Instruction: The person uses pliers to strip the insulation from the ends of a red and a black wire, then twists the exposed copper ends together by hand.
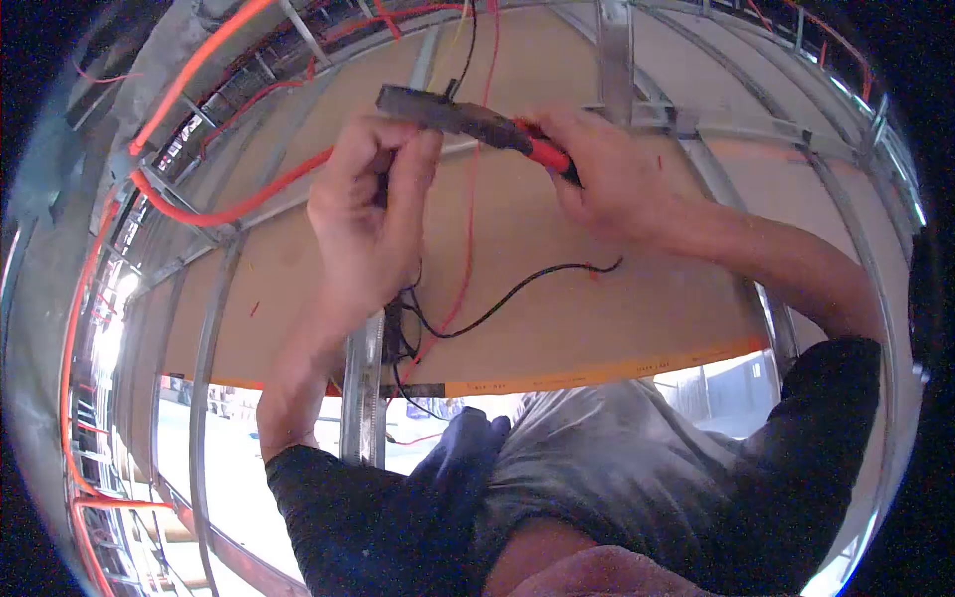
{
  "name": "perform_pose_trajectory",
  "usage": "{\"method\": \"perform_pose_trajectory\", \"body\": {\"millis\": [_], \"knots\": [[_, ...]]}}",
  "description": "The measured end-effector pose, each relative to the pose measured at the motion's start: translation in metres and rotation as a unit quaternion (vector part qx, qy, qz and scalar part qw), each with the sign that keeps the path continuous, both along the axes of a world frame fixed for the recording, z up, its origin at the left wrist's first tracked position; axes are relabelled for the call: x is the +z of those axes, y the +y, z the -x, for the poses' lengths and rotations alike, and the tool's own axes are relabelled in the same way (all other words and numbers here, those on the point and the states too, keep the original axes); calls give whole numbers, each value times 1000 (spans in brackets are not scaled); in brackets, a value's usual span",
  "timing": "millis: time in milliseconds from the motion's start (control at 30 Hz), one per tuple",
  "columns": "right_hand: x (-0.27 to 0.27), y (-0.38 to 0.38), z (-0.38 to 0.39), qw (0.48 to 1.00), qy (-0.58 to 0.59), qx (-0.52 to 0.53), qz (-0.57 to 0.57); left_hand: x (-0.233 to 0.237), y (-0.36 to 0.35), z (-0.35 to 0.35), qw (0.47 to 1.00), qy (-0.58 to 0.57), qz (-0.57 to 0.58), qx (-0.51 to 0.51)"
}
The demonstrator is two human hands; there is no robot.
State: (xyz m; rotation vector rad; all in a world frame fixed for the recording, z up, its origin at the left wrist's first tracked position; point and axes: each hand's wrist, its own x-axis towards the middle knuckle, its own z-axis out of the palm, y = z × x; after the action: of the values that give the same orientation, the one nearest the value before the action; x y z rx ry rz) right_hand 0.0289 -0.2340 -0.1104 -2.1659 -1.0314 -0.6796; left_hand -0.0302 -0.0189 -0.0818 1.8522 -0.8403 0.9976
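Gripping the red-handled plier-type tool (487, 126) around its handles, the right hand (612, 179) sits right of the upper centre of the frame, its fingers closed; the left hand (363, 209), blurred, is curled at the tool's black head in the upper centre-left, but whether its fingers pinch a wire or only steady the head I cannot tell; a thin black wire (473, 40) hangs from the top edge close by, and a red wire (472, 249) runs down the middle, seemingly behind the tool; a black cable (497, 306) curves across the lower centre; the left fingers could be nipped if the handles were squeezed with them so near the head; the red wire could be nicked by a stray bite; a loose right-hand grip could let the tool drop.
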Motion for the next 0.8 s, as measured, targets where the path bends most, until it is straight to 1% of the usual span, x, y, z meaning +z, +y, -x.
{"method": "perform_pose_trajectory", "body": {"millis": [33,67,100,133,167,200,233,267,300,367,400,467,500,533,567,600,633,667,700,733,767,800], "knots": [[3,3,-5,999,-43,26,-7,4,-1,9,1000,-7,-2,2],[6,6,-11,995,-86,50,-14,7,-1,17,997,50,38,-53],[8,11,-23,994,-94,51,-17,11,-2,23,985,106,77,-108],[8,19,-37,982,-135,121,-54,12,-1,26,959,167,128,-191],[8,25,-47,962,-174,191,-90,14,1,24,960,160,125,-191],[6,28,-54,960,-182,192,-89,15,4,20,934,214,148,-244],[6,32,-56,961,-157,209,-93,16,6,19,901,270,171,-295],[6,34,-59,961,-131,225,-95,18,3,20,895,292,192,-277],[4,34,-61,960,-135,226,-94,19,3,19,896,288,192,-277],[2,35,-54,958,-167,211,-102,18,4,17,873,337,213,-282],[-2,36,-55,957,-168,212,-101,18,6,14,873,335,214,-282],[-10,36,-56,966,-165,172,-101,17,11,5,891,325,199,-248],[-15,32,-55,966,-164,176,-98,16,14,1,891,324,203,-246],[-15,28,-44,989,-75,111,-69,15,17,-5,918,312,175,-174],[-13,24,-32,998,15,45,-38,13,20,-10,938,299,145,-101],[-11,22,-21,998,17,49,-33,7,24,-19,937,300,151,-98],[-9,20,-10,995,99,28,3,-3,26,-29,967,237,85,-39],[-3,18,-2,983,180,6,40,-9,26,-33,985,173,18,20],[4,16,5,982,184,8,46,-12,25,-31,984,177,23,21],[13,14,12,956,282,6,79,-13,22,-26,981,146,-67,106],[22,12,18,919,378,5,111,-13,19,-21,962,114,-159,188],[32,8,17,917,382,6,113,-13,15,-15,962,119,-158,188]]}}
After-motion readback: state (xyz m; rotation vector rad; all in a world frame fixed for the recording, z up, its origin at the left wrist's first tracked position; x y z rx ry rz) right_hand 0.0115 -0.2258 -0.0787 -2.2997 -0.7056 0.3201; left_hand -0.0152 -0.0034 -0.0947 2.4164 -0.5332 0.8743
